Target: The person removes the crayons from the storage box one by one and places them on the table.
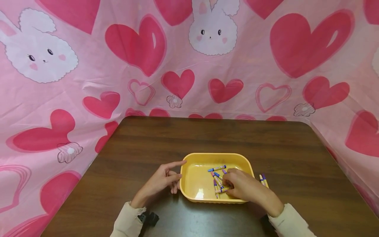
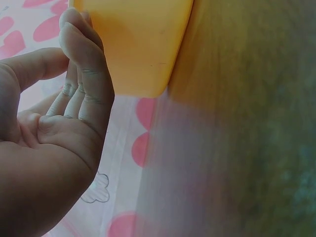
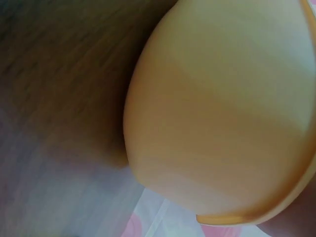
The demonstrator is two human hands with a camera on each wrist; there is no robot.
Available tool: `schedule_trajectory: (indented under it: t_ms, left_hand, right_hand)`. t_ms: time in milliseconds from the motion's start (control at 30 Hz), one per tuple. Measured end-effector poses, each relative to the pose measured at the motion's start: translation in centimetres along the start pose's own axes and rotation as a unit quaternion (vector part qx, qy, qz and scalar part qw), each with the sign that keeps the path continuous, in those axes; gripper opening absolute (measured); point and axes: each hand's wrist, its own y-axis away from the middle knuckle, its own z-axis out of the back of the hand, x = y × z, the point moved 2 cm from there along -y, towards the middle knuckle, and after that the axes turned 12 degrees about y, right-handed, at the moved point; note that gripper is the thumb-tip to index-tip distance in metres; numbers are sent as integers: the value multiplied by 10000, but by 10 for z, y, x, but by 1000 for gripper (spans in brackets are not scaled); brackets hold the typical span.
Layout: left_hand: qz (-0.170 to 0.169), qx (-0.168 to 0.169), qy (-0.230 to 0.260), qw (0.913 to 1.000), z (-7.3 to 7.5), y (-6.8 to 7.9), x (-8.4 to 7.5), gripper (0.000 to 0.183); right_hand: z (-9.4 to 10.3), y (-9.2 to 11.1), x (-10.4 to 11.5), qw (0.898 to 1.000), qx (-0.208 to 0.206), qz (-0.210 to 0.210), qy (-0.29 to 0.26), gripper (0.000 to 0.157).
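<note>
The left hand (image 1: 164, 177) is at the left end of the yellow tray (image 1: 192, 179), index finger and thumb extended to the rim. Its fingers are extended rather than clenched. For steady work, this hand should bear lightly on the rim, enough to prevent the tray from sliding on the table (image 1: 148, 141).

The right hand (image 1: 244, 184) reaches over the right end, its fingers bent down among the crayons. Whether it grips one cannot be told: the fingertips are hidden in the head view, and the right wrist view shows mainly the tray's outer wall. A good pick would take one crayon between thumb and index finger near mid-barrel, lifted clear of the overlapping ones before moving sideways over the rim.

Orientation: the tray's long axis runs left to right across the table. The crayons lie on its floor, right of centre. The pink-tipped crayon (image 1: 217, 180) slants, tip to the far left, tail to the near right. The blue crayon (image 1: 217, 168) lies nearly crosswise on the far side, light-blue tip to the left. Outside, just right of the tray, the pale-tipped crayon (image 1: 262, 180) and the purple-tipped crayon (image 1: 265, 180) lie side by side, tips pointing away from the person.
</note>
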Motion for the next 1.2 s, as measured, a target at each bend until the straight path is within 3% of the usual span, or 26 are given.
schedule_trajectory:
  t_ms: [267,633,967,1200]
  left_hand:
    - [-46,29,11,10000,0,1,0,52]
    - [43,-27,-6,10000,0,1,1,51]
    - [-169,38,-110,9998,2,1,2,50]
    - [-98,14,-63,9999,1,0,3,50]
  right_hand:
    - [-1,-3,4,9992,-325,148,-172,18]
    - [9,2,3,9953,-548,-302,-734,7]
    - [20,11,0,9904,-851,-668,-859,8]
    - [25,19,-2,9879,-1018,-765,-881,9]
